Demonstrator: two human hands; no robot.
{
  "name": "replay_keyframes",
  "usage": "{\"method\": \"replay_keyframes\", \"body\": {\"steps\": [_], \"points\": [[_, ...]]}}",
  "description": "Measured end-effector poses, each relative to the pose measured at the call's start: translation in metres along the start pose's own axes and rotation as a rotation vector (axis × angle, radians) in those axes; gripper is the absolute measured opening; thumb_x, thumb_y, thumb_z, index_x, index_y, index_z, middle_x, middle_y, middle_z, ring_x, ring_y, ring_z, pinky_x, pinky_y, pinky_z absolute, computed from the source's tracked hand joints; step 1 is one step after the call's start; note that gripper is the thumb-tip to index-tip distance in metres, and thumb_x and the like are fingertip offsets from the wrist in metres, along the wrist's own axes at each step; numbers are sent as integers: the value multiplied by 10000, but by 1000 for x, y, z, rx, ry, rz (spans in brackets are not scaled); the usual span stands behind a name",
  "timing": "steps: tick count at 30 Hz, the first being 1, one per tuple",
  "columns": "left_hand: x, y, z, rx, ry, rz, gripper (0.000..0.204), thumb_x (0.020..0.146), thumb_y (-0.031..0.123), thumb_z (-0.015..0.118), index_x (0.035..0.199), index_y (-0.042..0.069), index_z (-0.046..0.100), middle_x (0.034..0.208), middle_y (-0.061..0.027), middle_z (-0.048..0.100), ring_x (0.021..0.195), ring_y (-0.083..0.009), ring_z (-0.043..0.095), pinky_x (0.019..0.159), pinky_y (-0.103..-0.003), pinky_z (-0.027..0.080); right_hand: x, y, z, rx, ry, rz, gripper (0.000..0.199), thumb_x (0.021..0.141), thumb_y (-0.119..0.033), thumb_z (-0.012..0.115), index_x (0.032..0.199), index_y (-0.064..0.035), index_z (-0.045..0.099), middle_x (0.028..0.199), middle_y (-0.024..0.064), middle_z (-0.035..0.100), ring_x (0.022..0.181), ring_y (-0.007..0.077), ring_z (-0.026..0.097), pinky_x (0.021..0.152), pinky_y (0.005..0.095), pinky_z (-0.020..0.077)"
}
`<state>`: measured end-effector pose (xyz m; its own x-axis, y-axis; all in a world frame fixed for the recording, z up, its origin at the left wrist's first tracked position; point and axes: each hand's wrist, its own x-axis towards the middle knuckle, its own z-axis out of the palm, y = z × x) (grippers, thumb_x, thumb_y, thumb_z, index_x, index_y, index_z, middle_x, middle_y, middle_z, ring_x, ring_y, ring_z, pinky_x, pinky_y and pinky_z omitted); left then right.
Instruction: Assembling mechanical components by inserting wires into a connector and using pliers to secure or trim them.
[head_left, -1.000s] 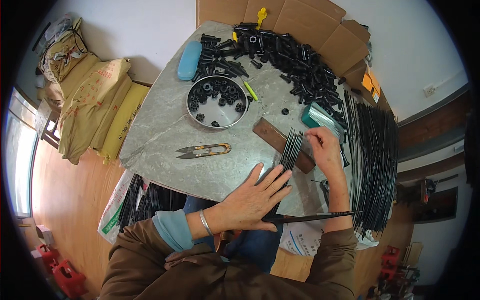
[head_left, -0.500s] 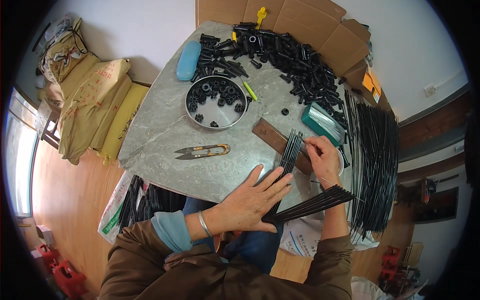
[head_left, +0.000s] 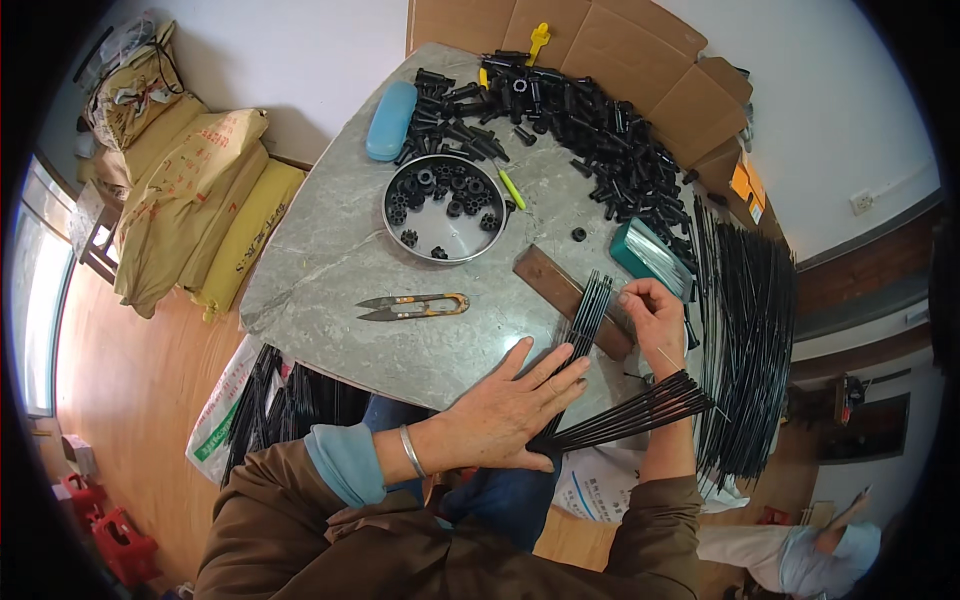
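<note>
My left hand point(head_left: 508, 408) lies flat, fingers stretched out, on a bundle of thin black metal rods that look like umbrella ribs point(head_left: 592, 302). The bundle's upper ends rest across a brown rectangular block point(head_left: 548, 278). From beside my palm, a second fan of black rods point(head_left: 640, 412) spreads right across my right wrist. My right hand point(head_left: 655, 318) is just right of the upper rod ends, thumb and fingertips pinched together; whatever they hold is too small to make out. A teal box of thin pale strands point(head_left: 655, 255) stands just beyond that hand.
On the grey table point(head_left: 320, 270) are thread snips point(head_left: 415, 306), a round metal bowl point(head_left: 445, 248) of black notched parts, a blue case point(head_left: 391, 120) and a heap of black tubular parts point(head_left: 600, 125). Many long black rods point(head_left: 750, 350) lie along the right edge. Cardboard point(head_left: 640, 60) stands behind.
My right hand has moved slightly up and right from the rod ends, still pinched. My left hand stays flat on the bundle. Another person has come into view at the lower right.
</note>
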<state>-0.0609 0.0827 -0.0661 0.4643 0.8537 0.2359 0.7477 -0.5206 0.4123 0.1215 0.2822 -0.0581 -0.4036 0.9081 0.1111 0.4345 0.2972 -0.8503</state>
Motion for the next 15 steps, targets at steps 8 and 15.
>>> {"method": "replay_keyframes", "body": {"steps": [8,15], "points": [[-1,-1,1,2,17,-3,939,752,649,597,1409,15,374,1529,-149,224,1434,-311,148,1126,-550,135,2,-13,5,-142,-67,-56,46,853,-14,609,894,-8,629,800,-25,603,736,44,527,680,193,431],[-1,0,1,7,27,10,934,753,647,596,1408,19,377,1526,-149,234,1433,-311,151,1126,-546,133,7,-9,6,-71,-69,-88,72,868,-11,593,919,-5,643,786,-29,605,689,51,507,644,188,418]]}}
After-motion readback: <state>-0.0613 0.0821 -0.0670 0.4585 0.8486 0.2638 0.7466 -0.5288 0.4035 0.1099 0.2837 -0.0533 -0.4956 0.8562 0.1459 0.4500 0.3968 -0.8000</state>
